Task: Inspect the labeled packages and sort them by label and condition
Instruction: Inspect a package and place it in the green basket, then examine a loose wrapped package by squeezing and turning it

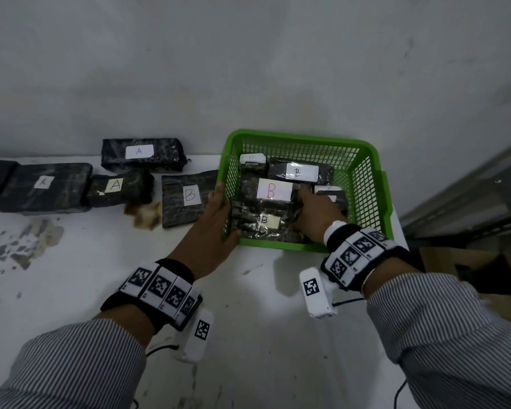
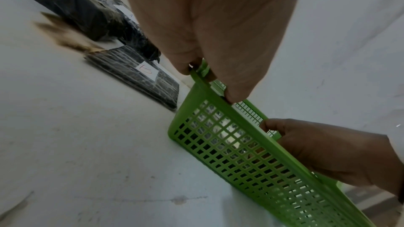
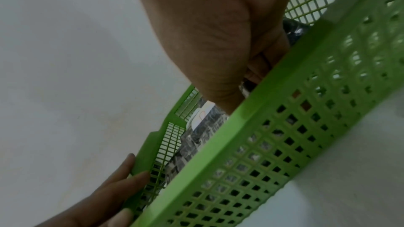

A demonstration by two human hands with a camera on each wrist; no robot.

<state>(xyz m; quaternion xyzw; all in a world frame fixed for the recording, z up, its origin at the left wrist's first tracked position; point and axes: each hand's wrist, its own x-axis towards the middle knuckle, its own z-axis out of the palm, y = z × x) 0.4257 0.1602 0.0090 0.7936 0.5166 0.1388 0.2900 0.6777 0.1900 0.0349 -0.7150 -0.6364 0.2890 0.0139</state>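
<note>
At frame centre, the green perforated plastic basket is gripped by the left hand; the right hand is curled inside, its hold unclear; one black-wrapped labelled package should be lifted cleanly.

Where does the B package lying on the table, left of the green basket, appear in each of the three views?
Head: B package centre-left, beside the basket's left wall.
Left wrist: B package upper-centre-left, beyond the left hand.
Right wrist: not in view.
Shared landmark: green basket.
</note>
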